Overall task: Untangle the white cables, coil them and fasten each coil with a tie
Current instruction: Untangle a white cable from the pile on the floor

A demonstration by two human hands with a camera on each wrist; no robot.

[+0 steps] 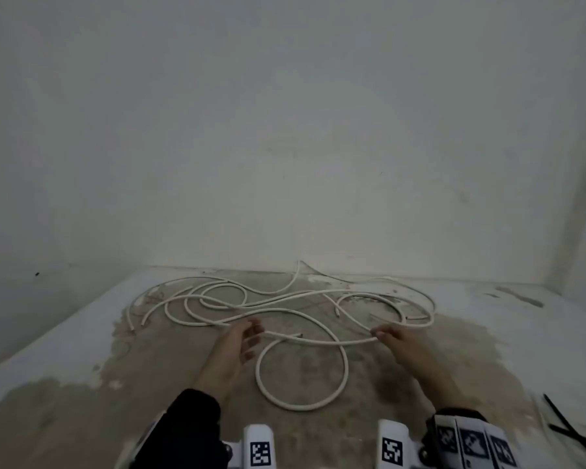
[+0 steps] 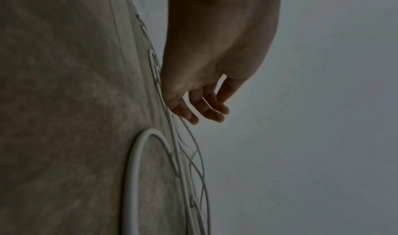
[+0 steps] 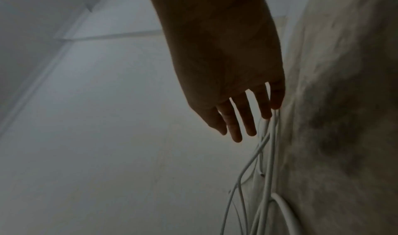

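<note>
Several white cables (image 1: 285, 299) lie tangled in loose curves on a stained surface (image 1: 82, 401) close to the wall. The nearest one forms a big round loop (image 1: 301, 408) between my forearms. My left hand (image 1: 251, 333) hovers with relaxed, slightly bent fingers just left of a free cable end (image 1: 296, 335), holding nothing. The left wrist view shows this hand (image 2: 204, 109) open beside the cable strands (image 2: 131, 170). My right hand (image 1: 384, 333) reaches the strand on the right. Its straight, spread fingers (image 3: 243, 119) touch the cables (image 3: 269, 170) at their tips.
Black ties (image 1: 567, 431) lie on the surface at the near right. A pale wall (image 1: 285, 130) rises right behind the tangle, with a corner at far right. White marker blocks (image 1: 260, 448) on my wrists show at the bottom edge.
</note>
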